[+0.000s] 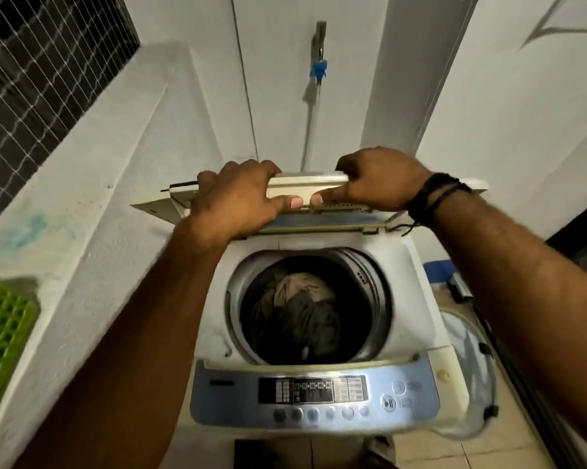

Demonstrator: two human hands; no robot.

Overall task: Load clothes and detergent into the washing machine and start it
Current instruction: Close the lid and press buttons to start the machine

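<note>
Gripping the raised, folded lid at its front edge: left hand and right hand, thumbs underneath; dark clothes inside the washing machine drum.

- Dim overall, lit from near; glare on the panel.
- Soft shadows on the far wall.
- Wide-angle bending and blur at edges.

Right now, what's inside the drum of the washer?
Inside the drum lies a heap of dark clothes with a tan piece on top. Whatever sits under the heap is covered. No detergent can be made out. Both hands hold the raised lid.
</note>
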